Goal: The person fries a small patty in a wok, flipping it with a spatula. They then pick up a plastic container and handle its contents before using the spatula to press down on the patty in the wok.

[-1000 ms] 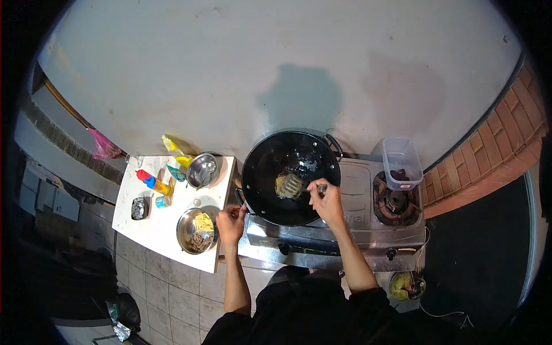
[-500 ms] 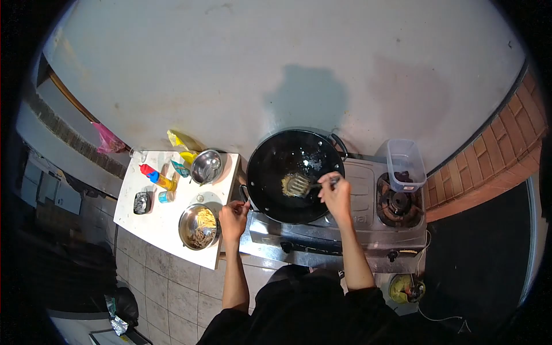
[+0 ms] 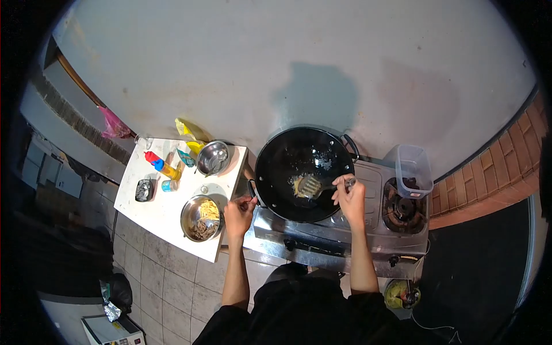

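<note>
A black wok [image 3: 282,155] sits on the left side of the gas stove. My left hand [image 3: 239,215] is closed, its fingertips pinched on the wok's left loop handle [image 3: 251,187]. In my right hand [image 3: 349,195], above the wok's right side, is a slotted spatula [image 3: 311,187] gripped by its handle. Its blade is down in the wok, against a small heap of chopped, pale-golden bits [image 3: 298,183]. Oil glistens on the wok's surface near its upper right.
Left of the stove, a white table [image 3: 167,221] bears a steel bowl [image 3: 185,225] of yellow strips and brownish pieces, another steel bowl [image 3: 212,158], sauce bottles [image 3: 167,169] and a small jar [image 3: 169,186]. A clear plastic container [image 3: 414,169] rests by the right burner [image 3: 404,208].
The spatula blade has shifted rightward across the wok, and the chopped bits lie more spread around it. My left hand stays at the wok handle. The whole view has shifted slightly.
</note>
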`<state>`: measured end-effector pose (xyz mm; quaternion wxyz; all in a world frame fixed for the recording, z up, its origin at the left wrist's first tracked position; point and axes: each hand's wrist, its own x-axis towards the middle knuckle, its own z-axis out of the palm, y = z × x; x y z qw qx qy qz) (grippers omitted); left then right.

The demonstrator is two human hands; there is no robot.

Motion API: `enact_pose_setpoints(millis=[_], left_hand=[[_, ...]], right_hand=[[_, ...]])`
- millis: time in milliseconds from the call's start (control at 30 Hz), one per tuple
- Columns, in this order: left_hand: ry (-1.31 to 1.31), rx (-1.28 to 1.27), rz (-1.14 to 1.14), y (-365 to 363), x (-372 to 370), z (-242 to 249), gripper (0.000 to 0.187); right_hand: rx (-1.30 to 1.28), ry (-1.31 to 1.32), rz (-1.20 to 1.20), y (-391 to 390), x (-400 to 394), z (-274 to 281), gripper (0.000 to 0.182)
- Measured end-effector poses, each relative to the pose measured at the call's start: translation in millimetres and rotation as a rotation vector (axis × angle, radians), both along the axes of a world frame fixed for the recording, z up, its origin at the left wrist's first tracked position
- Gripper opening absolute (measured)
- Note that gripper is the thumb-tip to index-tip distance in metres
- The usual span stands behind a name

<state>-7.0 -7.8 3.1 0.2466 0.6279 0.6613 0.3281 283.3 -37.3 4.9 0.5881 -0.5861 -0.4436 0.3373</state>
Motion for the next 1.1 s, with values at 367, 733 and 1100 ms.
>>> enact_pose_setpoints(millis=[367,733,1100], left_hand=[[-0.005,0.007,0.024,2,3,2,0.031],[-0.026,0.022,0.024,5,11,9,0.025],[-0.016,0.032,0.000,5,5,2,0.024]], right_hand=[[0.064,-0.031,0.046,5,-12,-7,0.011],[0.091,-0.059,0.047,-3,-15,-9,0.015],[-0.005,-0.043,-0.099,-2,-3,0,0.014]])
